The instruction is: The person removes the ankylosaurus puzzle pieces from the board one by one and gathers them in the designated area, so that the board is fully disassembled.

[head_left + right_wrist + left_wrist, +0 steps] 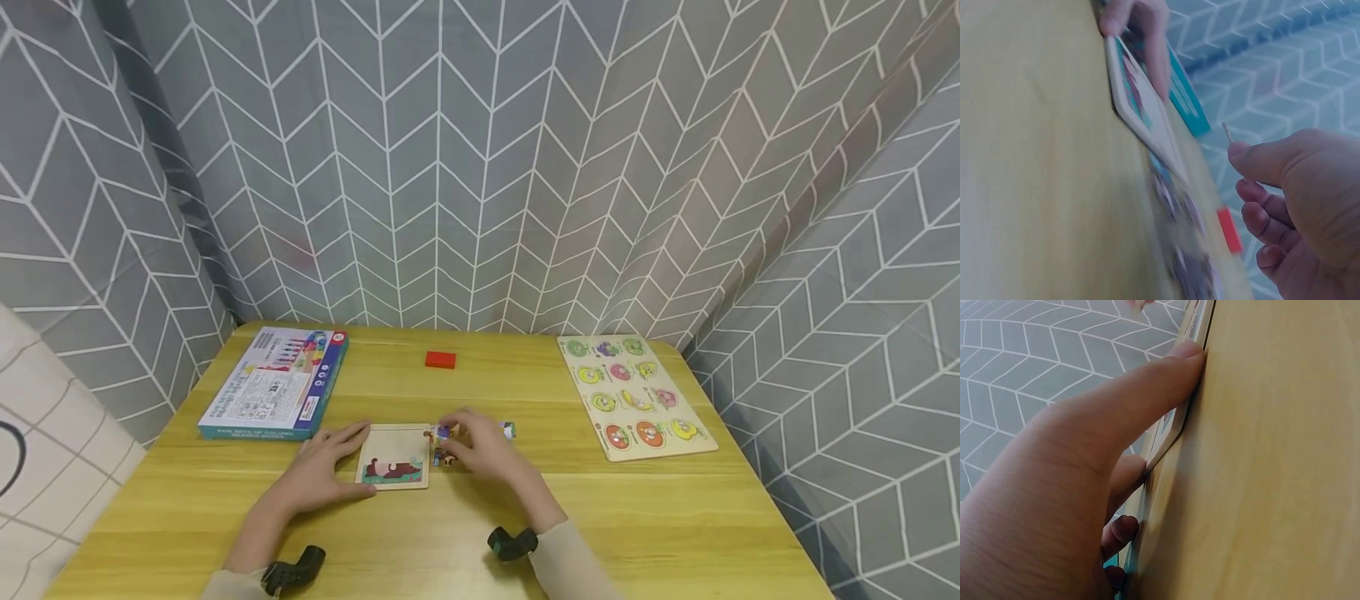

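Observation:
On the table lies a square wooden picture puzzle board (393, 450), its lower strip filled with a brown and pink picture on green, the upper part bare wood. My left hand (324, 468) holds the board at its left side, thumb along the near edge and forefinger by the far left corner. Right of the board, my right hand (480, 446) pinches a thin puzzle piece (1227, 131), seen edge-on in the right wrist view, above the table. Under that hand lie several colourful loose pieces (1191, 269), partly hidden and blurred.
A flat boxed toy (273, 383) with a teal side lies at the left. A red block (440, 359) sits toward the back. At the right lies a wooden fruit puzzle board (636, 398). A patterned grey curtain (465, 167) hangs behind the table.

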Available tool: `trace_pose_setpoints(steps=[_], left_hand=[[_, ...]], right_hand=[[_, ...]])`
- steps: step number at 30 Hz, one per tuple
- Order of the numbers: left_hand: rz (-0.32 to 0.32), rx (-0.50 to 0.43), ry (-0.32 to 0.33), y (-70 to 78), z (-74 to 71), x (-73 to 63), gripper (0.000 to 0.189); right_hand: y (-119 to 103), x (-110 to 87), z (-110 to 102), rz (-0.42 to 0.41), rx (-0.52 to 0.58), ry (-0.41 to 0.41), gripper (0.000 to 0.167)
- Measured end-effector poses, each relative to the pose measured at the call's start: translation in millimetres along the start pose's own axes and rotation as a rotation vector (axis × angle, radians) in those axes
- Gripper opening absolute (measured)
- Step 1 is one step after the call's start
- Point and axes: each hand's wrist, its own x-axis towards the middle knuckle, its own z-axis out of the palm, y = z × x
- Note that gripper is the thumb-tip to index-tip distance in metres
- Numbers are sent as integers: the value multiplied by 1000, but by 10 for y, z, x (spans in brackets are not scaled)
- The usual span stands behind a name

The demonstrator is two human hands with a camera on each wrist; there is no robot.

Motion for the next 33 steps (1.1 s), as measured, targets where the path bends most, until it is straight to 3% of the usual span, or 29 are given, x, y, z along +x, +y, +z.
trace_pose_setpoints(steps=[7, 13, 20, 33], left_hand=[[1, -9, 14, -8, -4, 1, 109], [2, -8, 10, -2, 0, 0, 108], [2, -1, 12, 19, 6, -5, 108], [2, 2, 25, 0, 10, 6, 108]], right_hand=[[347, -322, -309, 68, 31, 143, 27], [552, -583, -442, 115, 13, 223, 24], [632, -757, -458, 176, 43, 168, 22], [742, -789, -384, 190, 39, 123, 23]])
